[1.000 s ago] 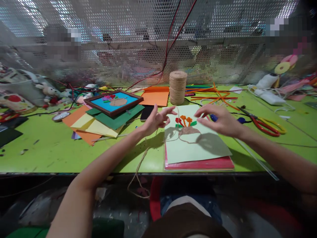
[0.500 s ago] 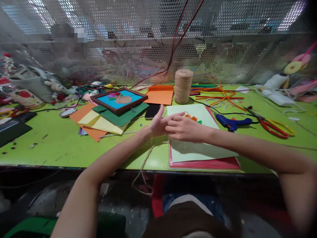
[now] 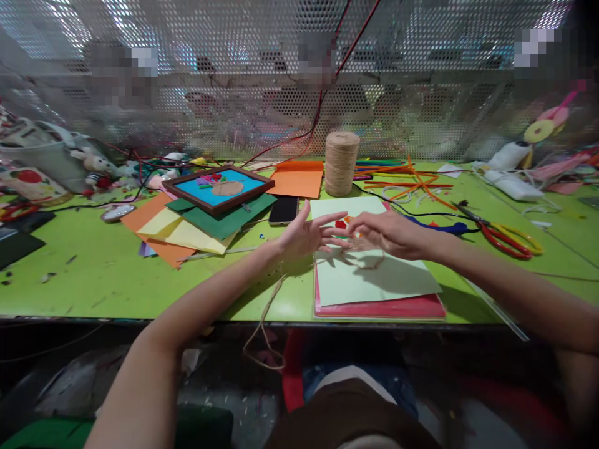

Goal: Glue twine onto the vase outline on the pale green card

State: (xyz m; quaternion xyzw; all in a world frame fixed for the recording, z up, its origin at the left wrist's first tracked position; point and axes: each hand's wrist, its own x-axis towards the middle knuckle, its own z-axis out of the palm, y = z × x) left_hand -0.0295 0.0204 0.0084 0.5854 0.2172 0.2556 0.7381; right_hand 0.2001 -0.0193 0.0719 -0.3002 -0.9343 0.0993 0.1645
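My left hand [image 3: 306, 237] is open, palm up with fingers spread, over the left edge of a pale green sheet [image 3: 374, 287]. My right hand [image 3: 393, 236] is closed in a pinch just right of those fingertips. A thin loop of jute twine [image 3: 372, 267] hangs beneath the right fingers, which appear to hold it. More twine [image 3: 266, 312] trails from under the left hand and droops over the table's front edge. Red and orange flower pieces [image 3: 341, 224] show on the sheet, partly hidden behind the fingers.
A twine spool [image 3: 342, 163] stands behind the sheet. Leftward lie a phone [image 3: 283, 211], coloured papers [image 3: 187, 232] and a framed picture [image 3: 219, 188]. On the right are a blue glue gun [image 3: 444, 228], scissors [image 3: 508, 240] and orange pipe cleaners [image 3: 412, 178]. A perforated metal screen [image 3: 262, 100] rises behind.
My right hand has moved right, away from the left palm, uncovering the left fingers and the red flower piece. The left fingers are now spread, and a twine loop shows under the right hand.
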